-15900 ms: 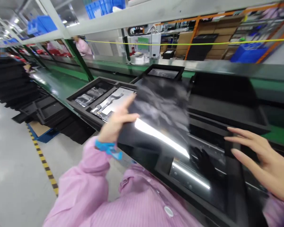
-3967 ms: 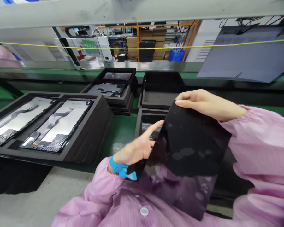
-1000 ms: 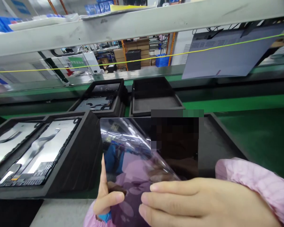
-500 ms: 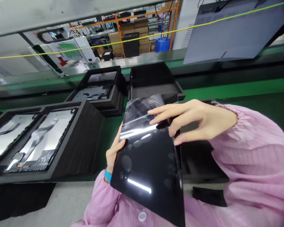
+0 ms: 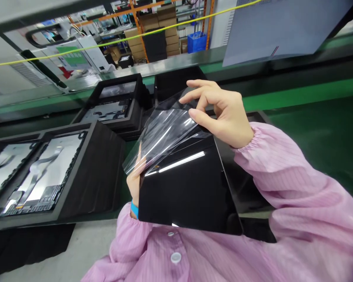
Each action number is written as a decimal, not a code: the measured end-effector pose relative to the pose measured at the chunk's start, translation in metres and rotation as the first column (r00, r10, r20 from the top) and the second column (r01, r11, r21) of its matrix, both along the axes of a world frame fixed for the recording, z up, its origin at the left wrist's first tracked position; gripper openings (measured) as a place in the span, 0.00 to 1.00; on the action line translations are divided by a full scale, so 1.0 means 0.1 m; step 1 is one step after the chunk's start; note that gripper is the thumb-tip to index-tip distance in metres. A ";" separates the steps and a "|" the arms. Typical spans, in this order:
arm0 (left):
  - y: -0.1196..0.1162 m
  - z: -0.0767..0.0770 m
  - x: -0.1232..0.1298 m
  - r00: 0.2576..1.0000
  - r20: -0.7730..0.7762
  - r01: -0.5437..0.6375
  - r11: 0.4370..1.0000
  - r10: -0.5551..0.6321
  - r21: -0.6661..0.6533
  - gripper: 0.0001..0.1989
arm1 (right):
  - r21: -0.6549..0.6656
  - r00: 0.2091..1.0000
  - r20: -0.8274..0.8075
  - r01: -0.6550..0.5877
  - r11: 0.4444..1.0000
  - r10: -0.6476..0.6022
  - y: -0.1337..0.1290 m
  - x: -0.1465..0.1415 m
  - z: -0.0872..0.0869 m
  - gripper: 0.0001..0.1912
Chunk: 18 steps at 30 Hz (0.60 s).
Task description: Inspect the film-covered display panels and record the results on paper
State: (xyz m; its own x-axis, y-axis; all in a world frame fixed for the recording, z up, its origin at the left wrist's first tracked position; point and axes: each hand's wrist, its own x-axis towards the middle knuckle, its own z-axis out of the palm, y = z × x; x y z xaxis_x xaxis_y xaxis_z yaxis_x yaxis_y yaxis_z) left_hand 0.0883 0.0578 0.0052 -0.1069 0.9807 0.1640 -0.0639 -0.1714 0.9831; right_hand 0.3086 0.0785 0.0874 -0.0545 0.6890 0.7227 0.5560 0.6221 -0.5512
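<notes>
A glossy black screen panel [image 5: 188,192] is held up in front of my chest, tilted toward me. My left hand [image 5: 134,181] grips its left edge, with most of the fingers hidden behind the panel and film. Thumb and fingers of my right hand [image 5: 220,111] pinch a clear protective film [image 5: 164,131] above the panel's upper right. The film is curled and partly lifted off the upper part of the panel, hanging across toward my left hand. The lower part of the panel shows a bare, shiny surface.
At left, a dark foam tray [image 5: 106,168] holds screen assemblies [image 5: 47,172] with ribbon cables. Behind it is another stack of foam trays [image 5: 135,113], and a black box [image 5: 179,80] stands beyond the panel. A yellow cord [image 5: 176,26] crosses above the green bench [image 5: 312,133].
My right hand has moved up, peeling the film away from the panel's lower part. The panel has turned and now lies flatter, and its lower surface no longer shows bubble marks.
</notes>
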 end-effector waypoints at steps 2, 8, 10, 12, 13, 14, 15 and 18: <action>-0.02 0.06 0.05 1.000 0.004 -0.003 0.999 0.003 0.035 0.12 | -0.012 1.000 -0.022 0.000 1.000 0.000 0.01 0.01 -0.01 0.14; 0.01 0.00 0.05 1.000 0.013 0.001 0.997 -0.002 0.074 0.12 | -0.004 0.997 -0.071 -0.043 0.999 0.042 0.04 0.00 -0.04 0.13; 0.05 -0.09 0.01 0.999 0.026 -0.023 0.995 0.021 0.102 0.13 | -0.012 0.996 -0.076 -0.044 0.999 0.043 0.04 0.00 -0.05 0.13; 0.08 -0.15 -0.03 0.999 0.030 -0.034 0.992 0.030 0.122 0.13 | -0.003 0.995 -0.081 -0.055 0.998 0.054 0.05 0.01 -0.06 0.13; 0.08 -0.14 -0.03 0.999 0.023 -0.029 0.991 0.026 0.128 0.12 | 0.007 0.995 -0.080 -0.057 0.998 0.057 0.05 0.02 -0.06 0.13; 0.07 -0.10 -0.02 1.000 0.015 -0.018 0.992 0.016 0.128 0.12 | 0.015 0.996 -0.078 -0.052 0.999 0.053 0.06 0.03 -0.07 0.13; 0.05 -0.04 0.00 1.000 0.017 0.001 0.993 -0.003 0.118 0.13 | 0.020 0.996 -0.077 -0.039 0.999 0.040 0.07 0.05 -0.09 0.13; -0.01 0.23 0.11 0.992 0.100 0.073 0.996 -0.078 0.047 0.18 | 0.004 0.994 -0.111 -0.006 1.000 0.006 0.15 0.11 -0.15 0.10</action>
State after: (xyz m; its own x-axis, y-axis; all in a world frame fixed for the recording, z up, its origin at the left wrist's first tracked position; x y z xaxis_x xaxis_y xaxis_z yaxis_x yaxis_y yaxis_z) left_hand 0.0990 0.0569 0.0283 -0.0509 0.9787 0.1989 -0.1773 -0.2048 0.9626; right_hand 0.3198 0.0931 0.0719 0.0222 0.6861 0.7272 0.4880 0.6274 -0.6069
